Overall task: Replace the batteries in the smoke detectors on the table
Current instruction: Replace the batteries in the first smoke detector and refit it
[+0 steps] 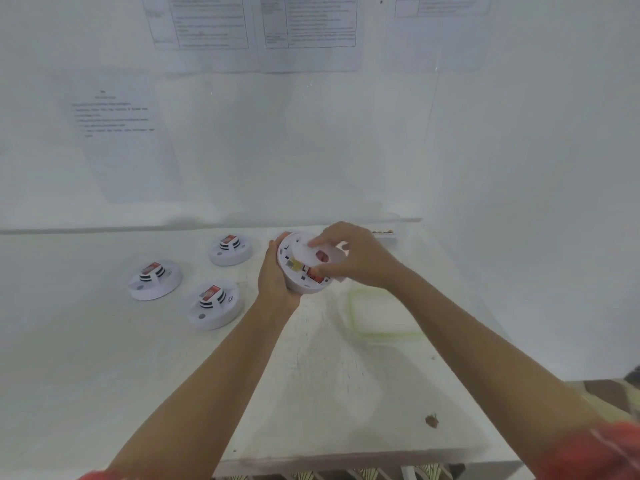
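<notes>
The white desk (173, 375) runs against a wall at its far edge and its right edge, so the open room lies across the middle and toward the near edge. A shallow clear container with a green rim (352, 313) sits near the right edge. Three smoke detectors (154, 279) (230, 250) (213, 304) rest face up in a loose cluster on the far left half, well apart from one another. A fourth, the held detector (298, 271), is raised above the desk near the middle of the far edge and tipped so its underside faces the camera. The left hand (275, 282) has its grip curled round the detector's left rim from below. The right hand (353, 258) pinches a round back cover (322, 252) with its fingertips, lying over the underside; whether it is seated or loose I cannot tell. Something red (315, 273), probably the battery, shows beneath it. The shell looks like light, stiff, smooth plastic, likely slippery and with thin tabs, so the rim is the safest hold. A small tray of batteries (382, 233) sits at the far edge, just behind the right hand.
</notes>
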### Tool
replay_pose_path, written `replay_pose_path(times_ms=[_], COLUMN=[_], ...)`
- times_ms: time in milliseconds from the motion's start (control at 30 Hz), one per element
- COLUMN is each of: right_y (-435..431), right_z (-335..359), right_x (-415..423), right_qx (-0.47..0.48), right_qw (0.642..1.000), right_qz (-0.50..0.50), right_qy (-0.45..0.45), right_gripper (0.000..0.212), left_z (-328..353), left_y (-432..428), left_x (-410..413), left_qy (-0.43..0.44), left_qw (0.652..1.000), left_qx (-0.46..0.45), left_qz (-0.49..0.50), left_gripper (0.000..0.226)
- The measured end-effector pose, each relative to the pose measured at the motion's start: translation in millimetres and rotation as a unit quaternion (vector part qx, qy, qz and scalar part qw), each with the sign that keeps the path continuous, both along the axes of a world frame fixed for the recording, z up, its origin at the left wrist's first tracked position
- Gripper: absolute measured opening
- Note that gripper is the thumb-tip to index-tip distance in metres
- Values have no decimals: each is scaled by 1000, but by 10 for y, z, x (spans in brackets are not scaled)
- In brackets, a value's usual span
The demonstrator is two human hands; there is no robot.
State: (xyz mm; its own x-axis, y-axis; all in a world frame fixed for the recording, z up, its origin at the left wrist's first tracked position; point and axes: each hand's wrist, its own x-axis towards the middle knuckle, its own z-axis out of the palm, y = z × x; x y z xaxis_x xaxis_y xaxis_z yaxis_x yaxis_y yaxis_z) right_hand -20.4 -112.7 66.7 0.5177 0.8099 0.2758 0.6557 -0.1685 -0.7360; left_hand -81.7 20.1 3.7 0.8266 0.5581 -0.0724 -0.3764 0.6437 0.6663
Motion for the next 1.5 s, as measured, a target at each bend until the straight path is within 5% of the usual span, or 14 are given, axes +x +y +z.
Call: replay_pose_path(times_ms=[400,567,700,1100,1500], right_y=[182,181,170,173,272], right_z=[-87,-105,-123,-254,-280], right_x=[60,82,80,69,-18], right_qx=[-29,-40,-44,-5,86], right_qw=[996,995,995,991,992], right_qz=[0,7,16,-18,-91], right_qy=[-79,-90,-88,-132,-37], right_gripper=[41,40,35,36,36], left_z=[101,95,95,122,211], left_y=[12,-18,-12,-36,-90], left_x=[71,78,49,119,264], left_qy=[32,19,37,30,28], left_qw=[999,999,998,998,991], left_qx=[-44,-24,-40,-57,-63], left_qz=[-2,-35,-23,26,116], left_gripper=[38,62,41,30,19])
